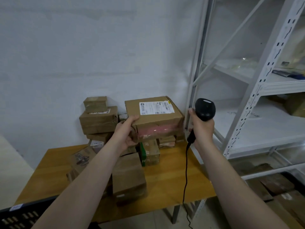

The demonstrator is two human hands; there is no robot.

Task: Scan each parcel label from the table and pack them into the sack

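My left hand (pixel 127 131) grips the near left corner of a brown cardboard parcel (pixel 158 119), held up above the table with its white shipping label (pixel 156 107) facing up. A reddish glow lies across the parcel's front side. To the parcel's right, my right hand (pixel 200 128) grips a black corded barcode scanner (pixel 204 109), its head pointing toward the parcel. Several more brown parcels (pixel 99 119) are stacked on the wooden table (pixel 168 182) below and to the left. No sack is in view.
A white metal shelving rack (pixel 257 90) stands close on the right, with flattened cardboard (pixel 277 185) on the floor beneath it. A black plastic crate (pixel 21 215) sits at the lower left. The scanner's cable (pixel 186 171) hangs over the table's front edge. A white wall rises behind.
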